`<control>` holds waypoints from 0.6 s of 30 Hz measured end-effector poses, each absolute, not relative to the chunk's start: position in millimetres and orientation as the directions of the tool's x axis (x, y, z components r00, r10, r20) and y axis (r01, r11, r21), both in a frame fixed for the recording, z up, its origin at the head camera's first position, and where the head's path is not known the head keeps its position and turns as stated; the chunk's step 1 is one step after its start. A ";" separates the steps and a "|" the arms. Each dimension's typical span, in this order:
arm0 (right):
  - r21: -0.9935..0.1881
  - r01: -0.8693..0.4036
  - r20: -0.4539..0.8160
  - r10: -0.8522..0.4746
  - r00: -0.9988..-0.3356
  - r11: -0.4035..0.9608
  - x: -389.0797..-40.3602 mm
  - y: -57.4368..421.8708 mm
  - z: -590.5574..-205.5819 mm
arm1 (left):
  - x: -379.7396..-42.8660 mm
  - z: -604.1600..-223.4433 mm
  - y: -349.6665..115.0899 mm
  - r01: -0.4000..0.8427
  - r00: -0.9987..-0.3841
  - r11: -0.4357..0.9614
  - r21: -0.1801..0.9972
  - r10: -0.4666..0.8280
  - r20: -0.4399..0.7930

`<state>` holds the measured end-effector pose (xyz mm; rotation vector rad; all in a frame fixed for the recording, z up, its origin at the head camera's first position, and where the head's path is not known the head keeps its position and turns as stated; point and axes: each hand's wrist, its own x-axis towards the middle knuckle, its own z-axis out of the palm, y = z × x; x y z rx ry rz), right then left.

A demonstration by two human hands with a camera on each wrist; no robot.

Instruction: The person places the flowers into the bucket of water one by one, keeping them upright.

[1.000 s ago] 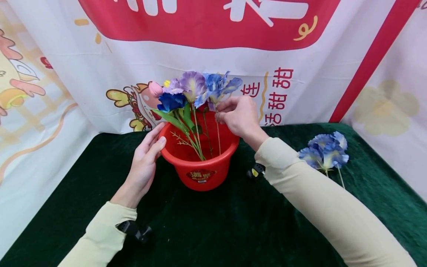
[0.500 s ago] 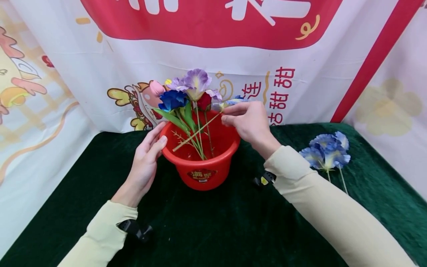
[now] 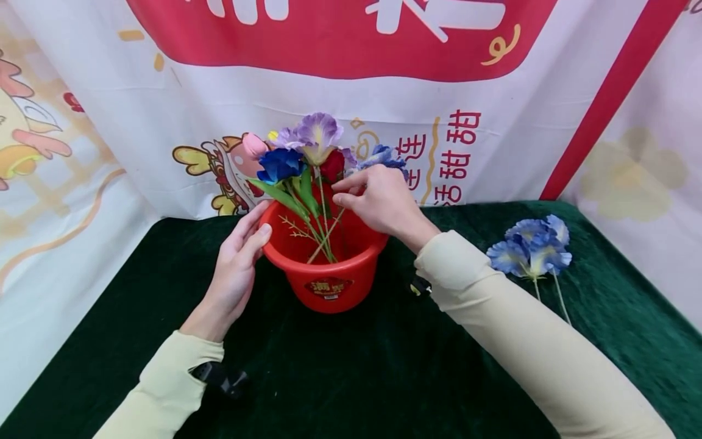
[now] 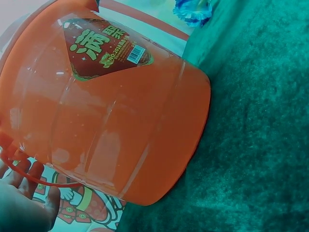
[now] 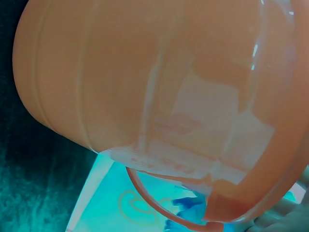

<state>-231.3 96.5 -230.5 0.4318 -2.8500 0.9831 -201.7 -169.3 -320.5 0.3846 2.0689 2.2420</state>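
Observation:
A red plastic bucket with a gold-lettered label stands on green cloth. My left hand rests at its left rim with fingers extended; the left wrist view shows those fingers beside the bucket's handle. Over the opening, my right hand pinches the stem of a light-blue artificial flower. That flower leans right, its stem slanting down-left into the bucket. Inside stand a purple flower, a dark-blue one, a red rose and a pink tulip.
More light-blue flowers lie on the cloth at the right, partly behind the right sleeve. A white and red printed curtain hangs right behind the bucket. Green cloth spreads in front.
The light-blue flower has tipped from nearly upright to leaning right, and its stem now crosses the other stems. My right hand swung right, then back left. The left hand stays at the rim.

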 end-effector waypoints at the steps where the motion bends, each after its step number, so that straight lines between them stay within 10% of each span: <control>1: -0.589 -0.278 0.155 -0.232 -0.960 0.759 -230.3 96.3 -230.4 | -201.8 -320.6 -168.9 0.118 -0.966 -0.094 0.989 0.218 0.136; 18: -0.639 -0.303 0.153 -0.269 -0.951 0.707 -207.7 115.6 -242.7 | -203.0 -320.7 -169.6 0.112 -0.969 -0.079 0.991 0.211 0.127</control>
